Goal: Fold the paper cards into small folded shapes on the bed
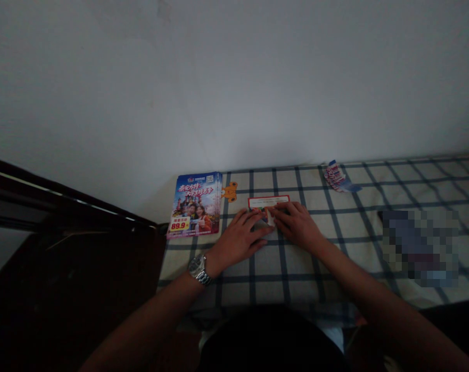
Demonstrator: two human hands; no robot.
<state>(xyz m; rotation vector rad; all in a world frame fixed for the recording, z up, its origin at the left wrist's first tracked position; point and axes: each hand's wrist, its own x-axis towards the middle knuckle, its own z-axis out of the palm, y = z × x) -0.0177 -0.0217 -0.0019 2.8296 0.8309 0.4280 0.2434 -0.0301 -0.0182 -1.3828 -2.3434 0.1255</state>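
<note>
A small paper leaflet [269,200] with a red border and a white printed panel lies on the checked cloth in front of me. Part of it is folded over, and my fingers cover much of its near side. My left hand [240,235], with a metal wristwatch [197,268] at the wrist, holds the leaflet's left part with bent fingertips. From the right, my right hand [296,222] has its fingers pressed together on the fold. The fingertips of both hands nearly meet there. Beside my left hand is a stack of colourful flyers [195,204] marked 89.9.
An orange bear-shaped cutout [229,191] lies by the flyers. Toward the back right stands a folded paper piece [335,177]. A blurred-out dark object [416,248] is at the right. The checked cloth [304,279] meets a pale wall [257,93]; dark furniture [63,206] is at the left.
</note>
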